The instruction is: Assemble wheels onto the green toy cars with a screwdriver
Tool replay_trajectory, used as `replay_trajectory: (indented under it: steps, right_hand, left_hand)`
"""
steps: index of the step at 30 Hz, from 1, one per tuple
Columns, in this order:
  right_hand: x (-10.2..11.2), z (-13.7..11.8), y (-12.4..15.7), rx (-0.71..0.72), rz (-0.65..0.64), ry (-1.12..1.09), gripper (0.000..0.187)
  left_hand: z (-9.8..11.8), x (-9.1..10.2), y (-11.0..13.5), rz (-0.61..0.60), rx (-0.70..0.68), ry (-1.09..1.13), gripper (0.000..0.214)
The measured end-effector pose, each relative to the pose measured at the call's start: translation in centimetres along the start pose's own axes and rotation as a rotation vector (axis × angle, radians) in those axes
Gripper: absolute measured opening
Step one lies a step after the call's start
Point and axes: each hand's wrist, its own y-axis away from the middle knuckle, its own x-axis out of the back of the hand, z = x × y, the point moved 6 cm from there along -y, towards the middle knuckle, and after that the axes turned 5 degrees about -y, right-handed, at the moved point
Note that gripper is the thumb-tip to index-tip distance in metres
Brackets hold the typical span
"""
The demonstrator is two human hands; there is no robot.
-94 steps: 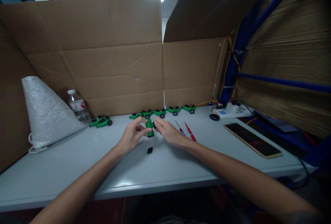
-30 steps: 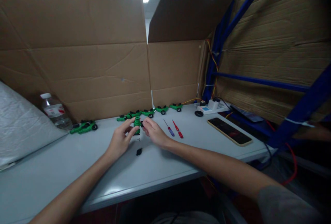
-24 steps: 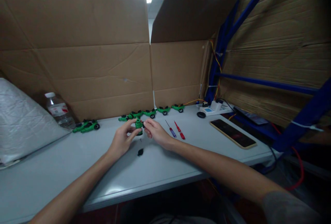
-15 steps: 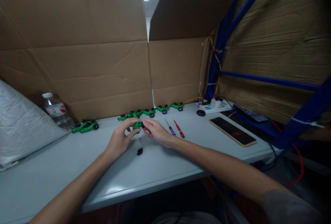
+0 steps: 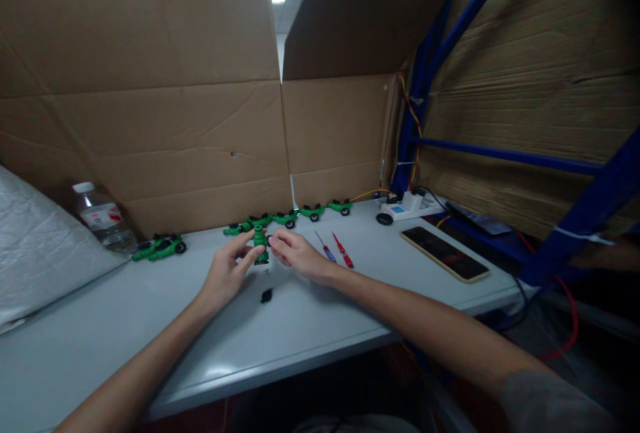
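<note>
Between both hands, a little above the white table (image 5: 300,313), is a green toy car (image 5: 260,238). My left hand (image 5: 227,266) grips it from the left, fingers and thumb closed on its side. My right hand (image 5: 297,254) pinches at its right side, on a small dark part I cannot make out well. Below the hands lies a small black piece (image 5: 267,296). To the right rest a purple screwdriver (image 5: 328,252) and a red screwdriver (image 5: 345,256), side by side.
Several green toy cars (image 5: 313,212) line the cardboard wall (image 5: 200,126), with more green cars (image 5: 163,246) at left by a water bottle (image 5: 104,216) and a white bag (image 5: 40,253). A phone (image 5: 444,253), black disc (image 5: 385,218) and power strip (image 5: 415,206) are at right.
The green toy car has been turned in my hands and now stands more upright, with more of its green body showing. The whole view has shifted slightly.
</note>
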Motion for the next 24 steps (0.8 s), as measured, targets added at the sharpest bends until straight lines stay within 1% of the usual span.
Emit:
replay_trajectory:
  steps: [3, 6, 9, 11, 14, 17, 21, 24]
  right_hand:
    - [0.0, 0.0, 0.1, 0.004, -0.028, 0.051, 0.044]
    - [0.1, 0.0, 0.2, 0.038, -0.054, 0.131, 0.045]
    - [0.3, 0.0, 0.2, 0.091, -0.064, 0.219, 0.045]
    - [0.3, 0.0, 0.2, 0.110, -0.078, 0.251, 0.045]
    - [0.4, 0.0, 0.2, 0.107, -0.086, 0.265, 0.046]
    - [0.4, -0.2, 0.1, 0.100, -0.064, 0.276, 0.047]
    - [0.3, -0.8, 0.2, 0.111, -0.038, 0.275, 0.045]
    - [0.4, -0.9, 0.3, 0.139, -0.032, 0.280, 0.041]
  left_hand:
    - [0.4, 0.0, 0.0, -0.009, -0.037, -0.013, 0.047]
    - [0.6, -0.1, 0.0, -0.049, -0.057, 0.011, 0.048]
    - [0.4, -0.2, 0.0, -0.078, -0.023, 0.060, 0.048]
    - [0.3, -0.2, 0.0, -0.076, 0.003, 0.094, 0.047]
    - [0.2, -0.4, -0.1, -0.096, 0.056, 0.148, 0.051]
    - [-0.2, -0.6, -0.2, -0.112, 0.108, 0.188, 0.054]
    - [-0.8, -0.6, -0.3, -0.111, 0.153, 0.216, 0.056]
    - [-0.8, -0.5, -0.3, -0.088, 0.179, 0.242, 0.059]
